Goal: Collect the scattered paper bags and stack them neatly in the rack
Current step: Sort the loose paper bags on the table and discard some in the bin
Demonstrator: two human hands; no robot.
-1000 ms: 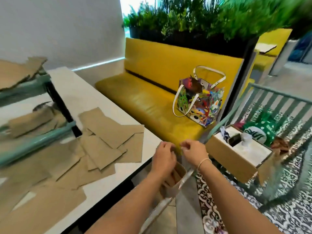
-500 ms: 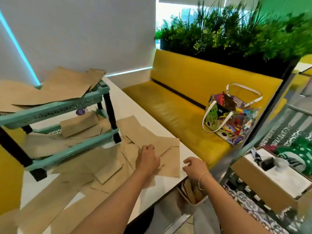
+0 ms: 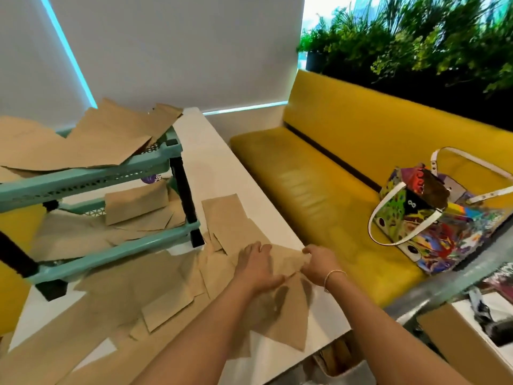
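Left hand lies flat, fingers straight, on a brown bag at the desk edge, just right of the rack. Right hand pinches that bag's corner.

Risks: loose bags overlap w/ no order, so lifting one could drag others off the desk edge; thin paper may crease or tear at the pinch.

Rack: top shelf holds big sheets hanging past its rim, could slide off. Lower shelf has smaller bags, piled untidily. More bags lie in front of the rack. Tote sits on the bench, far right of the rack; contents unclear.
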